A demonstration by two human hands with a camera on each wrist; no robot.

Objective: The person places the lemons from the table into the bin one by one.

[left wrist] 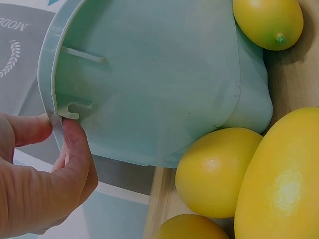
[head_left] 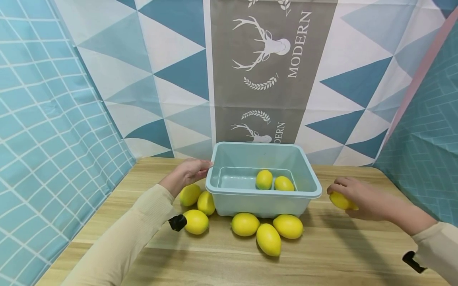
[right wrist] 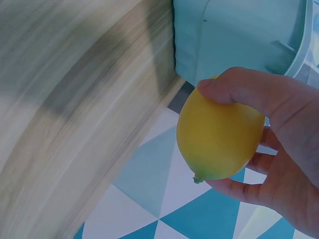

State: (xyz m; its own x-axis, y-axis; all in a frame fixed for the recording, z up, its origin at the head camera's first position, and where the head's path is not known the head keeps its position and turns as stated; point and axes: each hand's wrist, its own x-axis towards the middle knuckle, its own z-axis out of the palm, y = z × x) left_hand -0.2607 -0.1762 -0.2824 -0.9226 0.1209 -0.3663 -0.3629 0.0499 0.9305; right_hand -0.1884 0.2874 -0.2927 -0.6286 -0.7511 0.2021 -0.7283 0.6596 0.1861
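Observation:
A light blue plastic bin stands on the wooden table, with two lemons inside, one of them a lemon near the middle of its floor. My left hand pinches the bin's left rim between thumb and fingers, as the left wrist view shows with the rim. To the right of the bin, my right hand grips a lemon above the table, apart from the bin. The lemon's green stem end points away from the thumb in the right wrist view.
Three lemons, among them a lemon, lie by the bin's left side. Three more, including a lemon, lie along its front. Behind the wooden table hangs a patterned cloth; a blue tiled sheet borders the left.

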